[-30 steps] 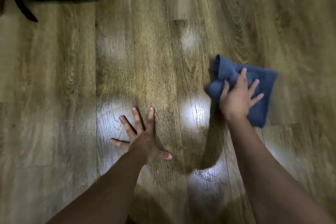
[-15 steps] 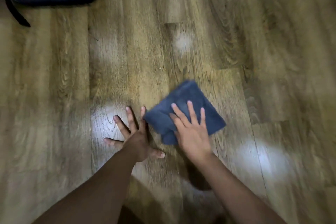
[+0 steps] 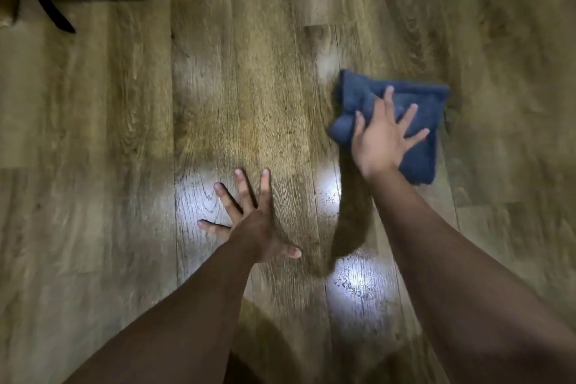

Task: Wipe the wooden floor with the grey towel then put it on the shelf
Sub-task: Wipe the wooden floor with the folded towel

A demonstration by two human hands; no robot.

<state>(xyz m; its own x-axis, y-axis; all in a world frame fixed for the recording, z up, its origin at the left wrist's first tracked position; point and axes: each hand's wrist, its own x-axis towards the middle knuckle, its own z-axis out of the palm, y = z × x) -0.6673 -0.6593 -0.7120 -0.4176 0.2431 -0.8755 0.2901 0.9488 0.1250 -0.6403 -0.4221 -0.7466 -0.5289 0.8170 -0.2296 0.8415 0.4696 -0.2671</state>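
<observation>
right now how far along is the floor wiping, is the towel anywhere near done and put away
Done: nothing can be called finished; no wiped patch shows on the wooden floor. In hand: the right hand presses the folded grey towel flat on the boards with spread fingers, and the left hand braces open on the floor. Left: any remaining wiping, then putting the towel on the shelf, which is out of view.
</observation>
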